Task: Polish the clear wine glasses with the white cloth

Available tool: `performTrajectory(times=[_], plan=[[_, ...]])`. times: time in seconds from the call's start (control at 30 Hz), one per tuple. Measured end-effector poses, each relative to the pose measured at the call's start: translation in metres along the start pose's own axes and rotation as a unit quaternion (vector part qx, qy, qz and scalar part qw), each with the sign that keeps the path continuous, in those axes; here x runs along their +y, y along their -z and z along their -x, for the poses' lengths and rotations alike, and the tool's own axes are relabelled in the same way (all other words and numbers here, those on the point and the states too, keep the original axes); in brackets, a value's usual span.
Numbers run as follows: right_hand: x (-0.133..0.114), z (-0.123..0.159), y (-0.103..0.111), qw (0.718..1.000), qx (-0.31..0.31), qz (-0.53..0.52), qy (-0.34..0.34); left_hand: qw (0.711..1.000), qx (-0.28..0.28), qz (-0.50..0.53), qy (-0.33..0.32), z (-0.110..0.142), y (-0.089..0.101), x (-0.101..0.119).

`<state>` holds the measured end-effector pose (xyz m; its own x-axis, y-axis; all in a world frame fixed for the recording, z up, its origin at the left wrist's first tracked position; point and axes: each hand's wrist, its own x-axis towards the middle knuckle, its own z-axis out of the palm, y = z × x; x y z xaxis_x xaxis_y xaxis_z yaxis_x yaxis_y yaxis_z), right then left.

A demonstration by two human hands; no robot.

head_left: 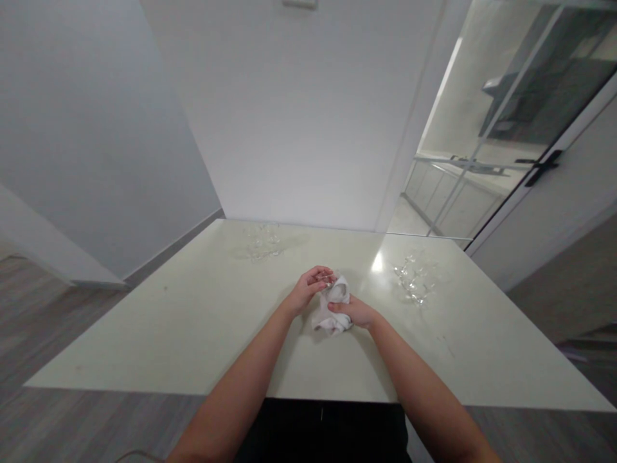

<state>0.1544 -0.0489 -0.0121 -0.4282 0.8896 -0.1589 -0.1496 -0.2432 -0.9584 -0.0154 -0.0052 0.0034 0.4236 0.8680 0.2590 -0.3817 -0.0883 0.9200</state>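
Observation:
Near the middle of the table, my left hand (311,289) has its fingers curled round a small clear glass (328,278); its exact shape is hard to make out. My right hand (357,311) grips a white cloth (331,316), thumb on top, with the other fingers mostly hidden behind the fabric. The upper part of the cloth is against the glass, and its lower folds hang over the tabletop.
The pale glossy table (193,334) reaches back to a white wall (299,128). Several clear glass pieces (263,242) stand at the back left, and another transparent cluster (415,280) is on the right. A glazed door with a black handle (544,168) is at far right.

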Motion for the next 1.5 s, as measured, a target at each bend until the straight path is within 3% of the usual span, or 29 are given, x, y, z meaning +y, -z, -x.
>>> performTrajectory(times=[0.07, 0.23, 0.47, 0.67, 0.73, 0.83, 0.9, 1.13, 1.2, 1.33, 1.4, 1.5], plan=[[0.001, 0.000, -0.001, 1.000, 0.005, -0.022, -0.004, 1.000, -0.007, 0.017, 0.011, 0.000, 0.000, 0.000], [0.005, -0.009, -0.006, 0.996, 0.054, -0.020, 0.062, 0.999, 0.024, -0.037, -0.001, -0.002, 0.000, 0.001], [0.008, 0.002, 0.003, 0.994, 0.006, -0.100, -0.031, 0.997, -0.040, 0.063, 0.020, 0.002, -0.002, 0.002], [0.007, -0.011, -0.011, 0.992, 0.105, -0.054, 0.044, 1.000, 0.021, -0.002, 0.014, -0.001, -0.004, 0.002], [0.007, -0.008, -0.011, 0.996, 0.076, -0.050, 0.018, 0.999, 0.022, -0.013, 0.021, 0.001, -0.003, 0.002], [0.007, 0.001, -0.004, 0.995, -0.008, -0.082, -0.054, 0.999, -0.030, 0.024, 0.037, 0.005, -0.003, 0.003], [0.008, 0.005, -0.002, 0.993, -0.018, -0.099, -0.066, 0.997, -0.053, 0.046, 0.044, 0.005, -0.003, 0.004], [0.009, -0.014, -0.014, 0.986, 0.142, -0.020, 0.081, 0.997, 0.066, -0.049, 0.001, -0.005, 0.001, 0.000], [0.010, -0.013, -0.014, 0.991, 0.126, -0.019, 0.052, 0.997, 0.058, -0.047, 0.007, -0.004, 0.004, -0.002], [0.010, 0.001, -0.006, 0.995, 0.019, -0.090, -0.048, 0.999, 0.007, 0.025, 0.041, 0.002, 0.004, -0.005], [0.010, 0.004, -0.005, 0.994, -0.004, -0.100, -0.046, 0.997, -0.011, 0.050, 0.065, 0.003, 0.003, -0.004], [0.011, -0.004, -0.010, 0.997, 0.055, -0.051, 0.018, 0.997, -0.010, 0.046, 0.062, 0.001, 0.001, 0.000]])
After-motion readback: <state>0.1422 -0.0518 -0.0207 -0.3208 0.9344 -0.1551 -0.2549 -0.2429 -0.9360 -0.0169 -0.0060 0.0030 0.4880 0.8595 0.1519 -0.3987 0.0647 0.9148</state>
